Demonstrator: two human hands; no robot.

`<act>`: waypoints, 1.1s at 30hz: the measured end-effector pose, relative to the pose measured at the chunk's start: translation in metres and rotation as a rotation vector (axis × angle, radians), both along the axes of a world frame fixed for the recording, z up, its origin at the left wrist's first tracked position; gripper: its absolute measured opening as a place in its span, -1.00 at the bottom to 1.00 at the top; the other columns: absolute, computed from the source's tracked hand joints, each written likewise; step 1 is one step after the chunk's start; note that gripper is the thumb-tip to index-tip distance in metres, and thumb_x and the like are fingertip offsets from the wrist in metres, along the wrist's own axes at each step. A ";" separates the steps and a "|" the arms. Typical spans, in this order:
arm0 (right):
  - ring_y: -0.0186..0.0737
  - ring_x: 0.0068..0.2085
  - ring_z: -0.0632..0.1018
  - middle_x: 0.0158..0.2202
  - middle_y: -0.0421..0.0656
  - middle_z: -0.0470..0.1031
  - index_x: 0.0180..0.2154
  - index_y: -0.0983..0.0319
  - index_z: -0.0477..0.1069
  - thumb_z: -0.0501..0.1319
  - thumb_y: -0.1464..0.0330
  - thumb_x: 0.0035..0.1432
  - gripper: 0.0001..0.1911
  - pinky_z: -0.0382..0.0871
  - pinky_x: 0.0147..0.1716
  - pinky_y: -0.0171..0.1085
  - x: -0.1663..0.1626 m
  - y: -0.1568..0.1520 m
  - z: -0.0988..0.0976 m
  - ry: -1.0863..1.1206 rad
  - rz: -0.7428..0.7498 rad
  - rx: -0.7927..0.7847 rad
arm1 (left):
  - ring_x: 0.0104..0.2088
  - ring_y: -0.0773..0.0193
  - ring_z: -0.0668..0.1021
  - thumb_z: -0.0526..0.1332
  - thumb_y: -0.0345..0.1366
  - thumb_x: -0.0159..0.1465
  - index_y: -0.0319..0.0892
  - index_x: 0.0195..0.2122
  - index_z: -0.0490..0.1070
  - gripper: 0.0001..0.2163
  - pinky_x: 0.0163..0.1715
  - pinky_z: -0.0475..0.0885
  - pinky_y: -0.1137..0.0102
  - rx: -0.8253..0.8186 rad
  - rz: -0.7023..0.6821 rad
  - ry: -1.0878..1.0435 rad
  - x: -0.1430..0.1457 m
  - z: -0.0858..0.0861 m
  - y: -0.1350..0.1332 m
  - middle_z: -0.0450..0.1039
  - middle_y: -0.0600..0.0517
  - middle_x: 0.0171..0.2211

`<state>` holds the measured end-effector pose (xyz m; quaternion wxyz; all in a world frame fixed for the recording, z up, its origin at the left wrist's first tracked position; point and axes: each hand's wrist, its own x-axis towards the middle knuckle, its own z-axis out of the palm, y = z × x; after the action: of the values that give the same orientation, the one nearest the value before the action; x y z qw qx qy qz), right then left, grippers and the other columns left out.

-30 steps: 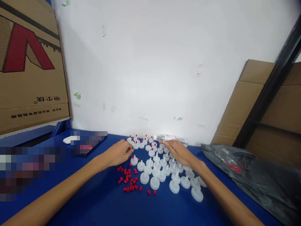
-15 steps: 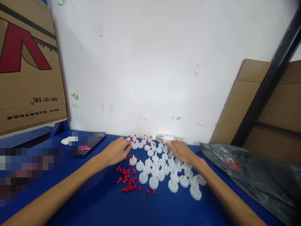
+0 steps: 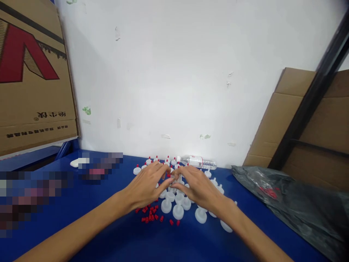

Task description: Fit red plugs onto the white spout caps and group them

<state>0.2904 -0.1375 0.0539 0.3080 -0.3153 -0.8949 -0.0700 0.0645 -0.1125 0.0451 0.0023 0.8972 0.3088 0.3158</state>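
Both hands meet above a cluster of white plastic nozzle caps [image 3: 178, 211] on the blue table. My left hand [image 3: 149, 183] is closed, a small red tip cap [image 3: 168, 175] between thumb and forefinger. Facing it, my right hand [image 3: 199, 183] has thumb and fingers curled around a white nozzle cap [image 3: 179, 178], partly hidden by the fingers. Loose red tip caps [image 3: 151, 214] lie scattered below the left wrist. Behind the hands stand several nozzle caps with red tips [image 3: 137, 169].
A clear plastic bottle [image 3: 195, 161] lies along the wall. To the right sits a dark plastic bag [image 3: 289, 203] with a clear bag of red pieces [image 3: 268, 191] on it. A white object [image 3: 77, 162] and a blurred-out item are at left. A cardboard box [image 3: 38, 105] rises at far left.
My left hand has moved right from the red-tipped caps at the back. My right hand has come left from the white nozzle caps. The fingertips now nearly touch.
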 end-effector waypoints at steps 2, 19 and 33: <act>-0.17 -0.25 0.54 -0.25 -0.15 0.55 -0.17 0.16 0.29 0.25 0.29 0.36 -0.85 0.39 -0.19 -0.22 -0.010 -0.005 -0.002 0.011 0.054 0.047 | -0.27 0.16 0.40 -0.03 -0.22 0.50 -0.14 -0.23 0.36 -0.76 -0.24 0.28 0.28 0.036 -0.060 0.034 0.003 -0.002 -0.003 0.43 0.00 -0.30; -0.04 -0.34 0.57 -0.44 -0.10 0.55 -0.41 0.18 0.45 -0.18 0.13 0.49 -0.42 0.36 -0.28 -0.14 0.086 0.064 -0.030 -0.123 -0.452 -0.161 | -0.25 0.03 0.51 0.07 -0.23 0.36 -0.11 -0.49 0.37 -0.72 -0.29 0.31 0.28 -0.181 0.311 0.206 -0.040 -0.013 0.051 0.48 -0.07 -0.40; -0.08 0.07 0.52 -0.09 -0.13 0.62 -0.16 0.12 0.54 -0.22 0.13 0.52 -0.43 0.27 0.12 -0.07 0.030 0.038 -0.012 -0.158 -0.206 -0.201 | -0.28 0.06 0.53 -0.04 -0.22 0.45 -0.13 -0.45 0.37 -0.65 -0.32 0.29 0.28 -0.148 0.313 0.184 -0.030 -0.009 0.041 0.51 -0.08 -0.40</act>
<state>0.3205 -0.0995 0.0419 0.1949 -0.4284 -0.8816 -0.0358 0.0345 -0.0717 0.0362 -0.0094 0.8606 0.4660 0.2055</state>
